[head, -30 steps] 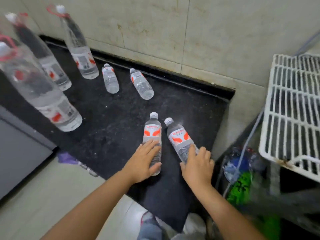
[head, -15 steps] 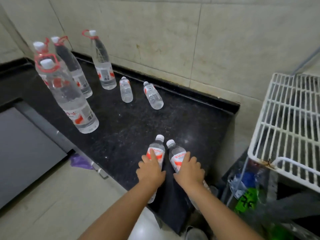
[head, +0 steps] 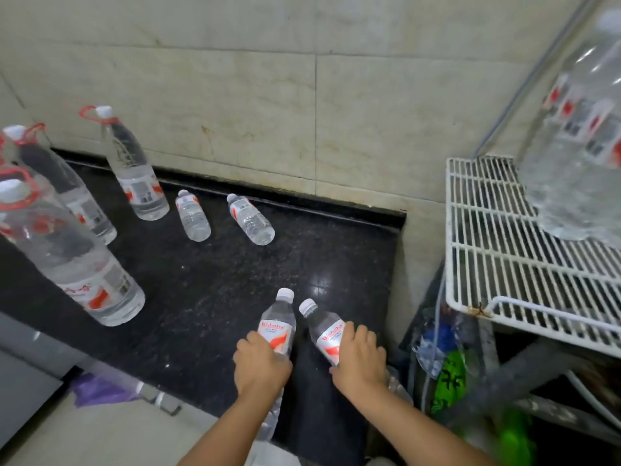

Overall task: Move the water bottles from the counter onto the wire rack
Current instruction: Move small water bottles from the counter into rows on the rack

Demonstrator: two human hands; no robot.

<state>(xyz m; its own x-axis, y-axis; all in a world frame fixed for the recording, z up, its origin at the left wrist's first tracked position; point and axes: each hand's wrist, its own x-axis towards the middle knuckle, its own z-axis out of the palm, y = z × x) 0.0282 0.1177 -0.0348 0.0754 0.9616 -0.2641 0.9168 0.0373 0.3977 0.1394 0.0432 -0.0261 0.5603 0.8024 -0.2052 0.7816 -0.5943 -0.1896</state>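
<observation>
each hand grips a small bottle on the black counter point(head: 208, 297) (left hand point(head: 260, 364) on left bottle point(head: 278, 326), right hand point(head: 359, 359) on right bottle point(head: 324, 329)).

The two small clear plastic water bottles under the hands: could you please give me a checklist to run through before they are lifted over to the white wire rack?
1. Left hand curled round its small clear plastic water bottle: ok.
2. Right hand curled round the other small bottle: ok.
3. White caps on both bottles: ok.
4. Bare space on the white wire rack: ok, its near part is free.
5. Large clear bottles already on the rack stand clear of that space: ok.
6. Firmness of both grips: cannot tell.
</observation>
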